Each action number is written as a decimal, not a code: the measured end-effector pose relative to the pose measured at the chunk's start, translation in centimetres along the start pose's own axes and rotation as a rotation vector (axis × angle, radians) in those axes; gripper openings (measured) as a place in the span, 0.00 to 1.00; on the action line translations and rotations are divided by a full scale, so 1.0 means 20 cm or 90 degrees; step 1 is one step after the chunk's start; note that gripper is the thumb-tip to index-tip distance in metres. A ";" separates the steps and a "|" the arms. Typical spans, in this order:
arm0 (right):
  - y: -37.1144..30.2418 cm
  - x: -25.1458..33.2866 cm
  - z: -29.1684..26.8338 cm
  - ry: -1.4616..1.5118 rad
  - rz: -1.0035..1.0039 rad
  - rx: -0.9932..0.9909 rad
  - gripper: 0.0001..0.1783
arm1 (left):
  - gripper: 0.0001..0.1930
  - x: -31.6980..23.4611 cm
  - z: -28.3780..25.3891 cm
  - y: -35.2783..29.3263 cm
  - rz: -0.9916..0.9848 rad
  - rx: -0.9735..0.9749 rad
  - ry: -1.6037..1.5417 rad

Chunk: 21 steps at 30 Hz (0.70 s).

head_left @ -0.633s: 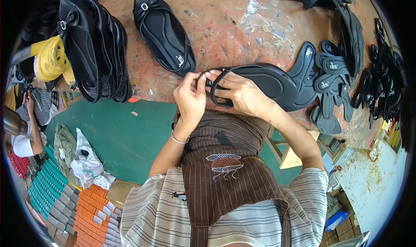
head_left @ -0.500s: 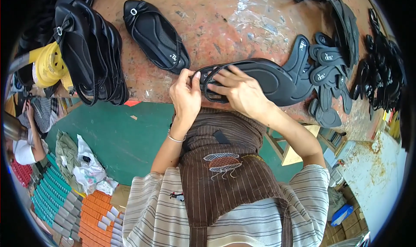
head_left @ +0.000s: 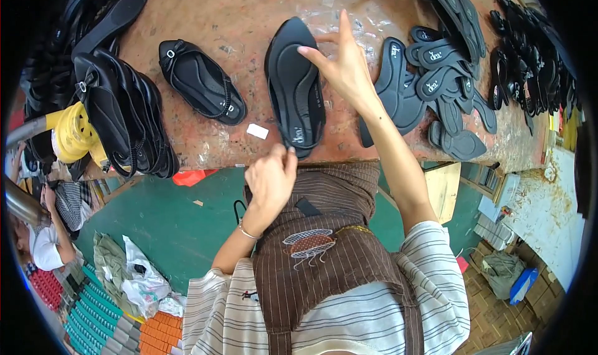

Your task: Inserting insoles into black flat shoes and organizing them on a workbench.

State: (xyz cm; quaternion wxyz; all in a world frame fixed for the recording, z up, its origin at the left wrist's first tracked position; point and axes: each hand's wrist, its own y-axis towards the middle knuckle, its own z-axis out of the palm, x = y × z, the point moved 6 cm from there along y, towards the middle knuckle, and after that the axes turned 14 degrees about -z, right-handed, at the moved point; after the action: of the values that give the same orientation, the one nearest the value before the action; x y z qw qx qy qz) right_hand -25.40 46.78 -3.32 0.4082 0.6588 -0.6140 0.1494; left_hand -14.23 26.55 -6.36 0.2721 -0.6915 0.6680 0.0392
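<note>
A black pointed shoe sole (head_left: pixel 272 74) stands out at the middle of the table, toe away from me, with a cushioned black insole (head_left: pixel 293 93) along its face. At its heel end, the thumb and bent fingers of my left hand (head_left: pixel 271 177) pinch the edge. My right hand (head_left: pixel 349 71) is open, fingers spread, beside the toe half; its thumb lies over the insole, and whether it touches I cannot tell. To the left lies a black slingback shoe (head_left: pixel 199 84) with a bow and buckle. Loose black insoles (head_left: pixel 436 84) are heaped on the right.
Nested black shoes (head_left: pixel 124 112) stand at the table's left edge beside a yellow roll (head_left: pixel 71 134). A white paper slip (head_left: pixel 257 131) lies near the sole. Black straps (head_left: pixel 529 74) are bunched far right. Another person's arm (head_left: pixel 56 221) shows at far left.
The slingback shoe beneath my hands no longer shows its strap; the sole now points away from me. My right hand has lifted off and spread its fingers. The view has shifted.
</note>
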 end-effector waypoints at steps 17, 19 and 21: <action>-0.36 0.23 0.31 -0.190 -0.237 0.219 0.32 | 0.24 -0.08 0.19 -0.02 0.264 -0.021 0.080; -0.18 0.18 0.41 -0.267 -0.299 0.201 0.27 | 0.27 -0.09 0.17 -0.06 0.296 -0.131 0.157; -0.06 0.11 0.35 -0.239 -0.227 0.190 0.22 | 0.28 -0.16 0.17 -0.04 0.276 -0.099 0.164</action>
State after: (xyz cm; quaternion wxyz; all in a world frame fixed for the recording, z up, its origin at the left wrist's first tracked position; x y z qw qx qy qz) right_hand -25.92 40.05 -6.56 0.2062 0.8249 -0.5248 0.0395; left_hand -12.75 30.87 -7.59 0.1161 -0.5505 0.8246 0.0594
